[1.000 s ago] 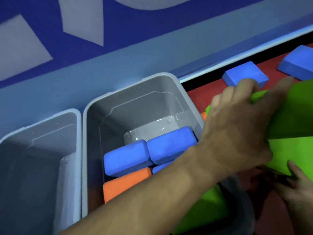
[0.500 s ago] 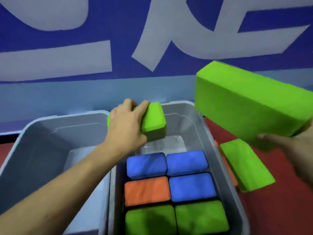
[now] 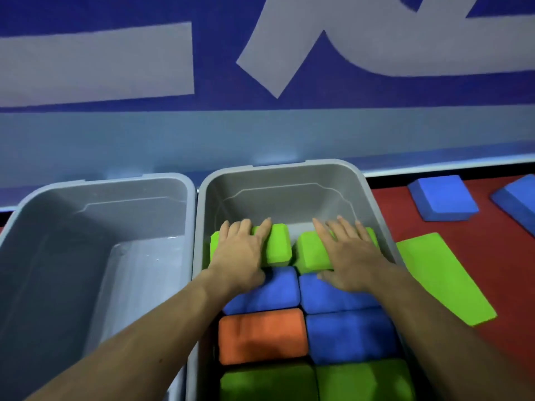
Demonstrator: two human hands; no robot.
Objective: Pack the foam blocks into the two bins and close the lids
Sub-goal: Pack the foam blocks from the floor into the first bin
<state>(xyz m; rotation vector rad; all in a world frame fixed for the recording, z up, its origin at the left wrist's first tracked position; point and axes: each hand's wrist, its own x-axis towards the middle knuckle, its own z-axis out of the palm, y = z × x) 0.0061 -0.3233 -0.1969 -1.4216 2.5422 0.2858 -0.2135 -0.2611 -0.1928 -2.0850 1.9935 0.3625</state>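
Two grey bins stand side by side against the wall. The left bin holds nothing. The right bin holds rows of foam blocks: green ones nearest me, an orange block beside a blue block, then two more blue blocks. At the far end lie two green blocks. My left hand lies flat on the left green block. My right hand lies flat on the right green block. Both hands have spread fingers and press down from above.
A flat green block lies on the red floor just right of the right bin. Two blue blocks lie farther right near the wall. The blue and grey wall runs directly behind the bins. No lids are in view.
Both hands carried green blocks from the right into the right bin. The blocks now rest at its far end, with both palms flat on top of them.
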